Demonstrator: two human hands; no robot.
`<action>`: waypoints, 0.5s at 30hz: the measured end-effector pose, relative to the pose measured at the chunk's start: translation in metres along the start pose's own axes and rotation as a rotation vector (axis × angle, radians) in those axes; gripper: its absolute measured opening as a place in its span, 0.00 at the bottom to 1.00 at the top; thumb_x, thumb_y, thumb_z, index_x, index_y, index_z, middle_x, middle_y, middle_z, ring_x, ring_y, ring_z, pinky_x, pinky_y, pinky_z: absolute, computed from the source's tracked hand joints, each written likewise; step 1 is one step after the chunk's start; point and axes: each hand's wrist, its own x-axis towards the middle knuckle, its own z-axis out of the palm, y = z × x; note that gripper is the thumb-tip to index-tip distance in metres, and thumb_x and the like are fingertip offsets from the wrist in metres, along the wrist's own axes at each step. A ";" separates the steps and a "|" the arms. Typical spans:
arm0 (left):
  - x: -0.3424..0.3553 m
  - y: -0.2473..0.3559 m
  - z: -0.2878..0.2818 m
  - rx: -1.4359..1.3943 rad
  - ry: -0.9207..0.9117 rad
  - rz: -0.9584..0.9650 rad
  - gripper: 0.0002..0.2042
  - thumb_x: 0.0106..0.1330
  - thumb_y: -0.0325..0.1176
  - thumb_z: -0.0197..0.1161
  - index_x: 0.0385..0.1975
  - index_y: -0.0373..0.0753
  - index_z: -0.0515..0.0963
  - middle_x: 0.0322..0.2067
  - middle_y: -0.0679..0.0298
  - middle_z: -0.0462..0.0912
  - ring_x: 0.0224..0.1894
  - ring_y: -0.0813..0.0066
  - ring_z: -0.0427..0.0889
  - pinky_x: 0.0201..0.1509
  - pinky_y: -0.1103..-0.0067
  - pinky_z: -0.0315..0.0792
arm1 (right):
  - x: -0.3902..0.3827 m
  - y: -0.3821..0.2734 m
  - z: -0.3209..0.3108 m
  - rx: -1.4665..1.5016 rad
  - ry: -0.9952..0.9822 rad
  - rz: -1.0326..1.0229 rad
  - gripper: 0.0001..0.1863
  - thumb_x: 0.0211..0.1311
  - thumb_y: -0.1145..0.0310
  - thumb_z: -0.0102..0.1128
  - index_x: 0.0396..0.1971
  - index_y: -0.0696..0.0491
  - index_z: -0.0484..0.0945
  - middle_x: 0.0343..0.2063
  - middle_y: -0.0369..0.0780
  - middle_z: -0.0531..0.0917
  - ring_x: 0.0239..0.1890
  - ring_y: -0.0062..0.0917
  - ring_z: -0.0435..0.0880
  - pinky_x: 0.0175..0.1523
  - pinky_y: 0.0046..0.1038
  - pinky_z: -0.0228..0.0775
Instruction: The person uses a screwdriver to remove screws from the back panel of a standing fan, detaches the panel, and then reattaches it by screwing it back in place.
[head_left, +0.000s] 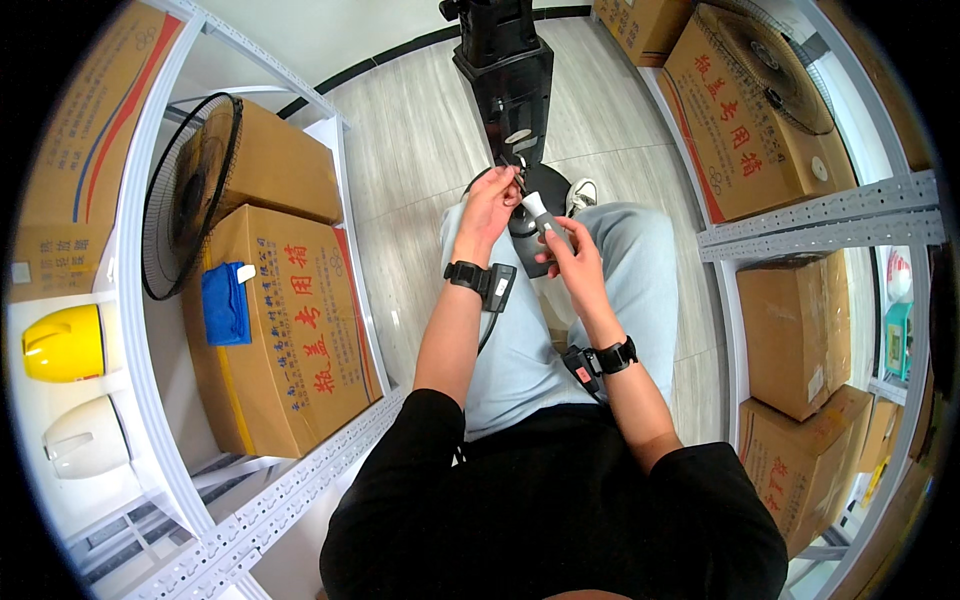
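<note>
A person's black-sleeved shoulders and chest (555, 520) are filling the bottom centre of the frame, nearest the camera, above legs in pale grey trousers (520, 340). Both bare forearms are reaching forward and converging at the centre, each wearing a black wrist strap with a small device.

The right hand (570, 262) is curling closed around a small white and grey cylindrical part (538, 210), holding it upright just below the other hand, seemingly to keep it ready. The left hand (490, 205) is bending at the wrist, its fingertips pinching something small and dark at the foot of a black fan column (505, 70), which is rising towards the top centre; what it is pinching is too small to tell.

White metal shelves (270, 510) are flanking both sides, carrying cardboard boxes (285, 330), a black fan grille (190, 195) at upper left, a blue cloth (225, 305), and yellow (62, 343) and white kettles (85, 437) at far left.
</note>
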 end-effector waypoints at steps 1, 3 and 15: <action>-0.002 0.002 0.005 -0.022 0.002 -0.020 0.10 0.68 0.28 0.57 0.44 0.28 0.74 0.33 0.60 0.78 0.26 0.84 0.70 0.30 0.88 0.63 | 0.001 0.000 -0.002 0.025 -0.004 0.024 0.20 0.66 0.66 0.58 0.55 0.56 0.69 0.39 0.39 0.81 0.31 0.18 0.82 0.28 0.17 0.68; -0.005 0.004 0.009 -0.013 -0.025 -0.030 0.11 0.69 0.29 0.55 0.45 0.28 0.74 0.34 0.59 0.79 0.27 0.84 0.70 0.31 0.88 0.63 | 0.003 0.001 -0.005 0.079 -0.021 0.070 0.19 0.67 0.66 0.56 0.54 0.56 0.69 0.39 0.39 0.81 0.31 0.18 0.82 0.28 0.17 0.68; 0.002 -0.003 -0.004 0.001 -0.010 0.010 0.07 0.66 0.27 0.60 0.41 0.33 0.75 0.31 0.63 0.79 0.25 0.85 0.73 0.29 0.87 0.66 | 0.005 0.016 -0.001 -0.173 0.090 -0.213 0.20 0.62 0.64 0.62 0.51 0.55 0.71 0.38 0.39 0.80 0.29 0.19 0.83 0.25 0.18 0.72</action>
